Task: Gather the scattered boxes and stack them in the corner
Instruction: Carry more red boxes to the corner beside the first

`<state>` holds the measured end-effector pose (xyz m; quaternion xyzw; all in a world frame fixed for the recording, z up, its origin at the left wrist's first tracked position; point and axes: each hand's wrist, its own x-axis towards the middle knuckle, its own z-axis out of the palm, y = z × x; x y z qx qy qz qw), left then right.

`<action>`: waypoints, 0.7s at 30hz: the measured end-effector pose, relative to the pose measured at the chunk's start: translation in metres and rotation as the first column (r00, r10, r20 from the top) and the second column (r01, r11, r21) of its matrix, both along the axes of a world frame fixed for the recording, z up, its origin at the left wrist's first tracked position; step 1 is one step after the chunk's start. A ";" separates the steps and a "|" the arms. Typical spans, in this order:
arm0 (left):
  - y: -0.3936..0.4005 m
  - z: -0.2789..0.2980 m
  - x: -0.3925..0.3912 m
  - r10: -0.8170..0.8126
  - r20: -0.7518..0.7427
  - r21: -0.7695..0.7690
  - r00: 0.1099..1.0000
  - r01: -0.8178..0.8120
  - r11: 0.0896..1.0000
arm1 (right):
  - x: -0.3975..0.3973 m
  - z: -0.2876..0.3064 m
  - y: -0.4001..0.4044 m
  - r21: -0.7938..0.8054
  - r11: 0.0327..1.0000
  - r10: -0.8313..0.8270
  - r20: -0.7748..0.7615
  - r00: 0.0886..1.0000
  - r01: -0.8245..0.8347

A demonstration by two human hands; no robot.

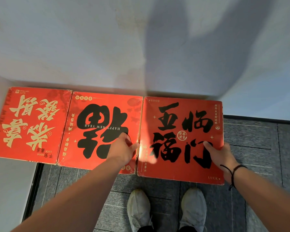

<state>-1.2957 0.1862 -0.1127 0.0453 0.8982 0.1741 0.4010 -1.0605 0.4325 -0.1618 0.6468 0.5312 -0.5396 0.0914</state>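
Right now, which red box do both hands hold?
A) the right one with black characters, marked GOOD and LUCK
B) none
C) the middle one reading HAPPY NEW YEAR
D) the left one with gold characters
A: the left hand and right hand have their grip on opposite edges of the right-hand red cardboard box with black characters.

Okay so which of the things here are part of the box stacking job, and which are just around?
Part of the job:
right box, gripped on both sides by left hand and right hand
middle box
left box

Just around:
carpet
wall
shoes
wrist cord
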 end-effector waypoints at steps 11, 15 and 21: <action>0.005 0.006 0.005 0.032 0.021 -0.019 0.999 -0.032 0.999 | -0.006 0.005 -0.007 0.003 1.000 -0.030 0.015 0.999 0.030; 0.009 0.008 0.006 0.047 0.021 -0.030 0.999 -0.047 0.998 | -0.009 0.007 -0.003 -0.005 1.000 -0.015 0.002 1.000 0.015; 0.017 0.014 0.012 0.071 0.036 -0.064 0.997 -0.069 0.996 | -0.013 0.021 0.002 -0.042 0.997 0.069 -0.019 0.997 -0.069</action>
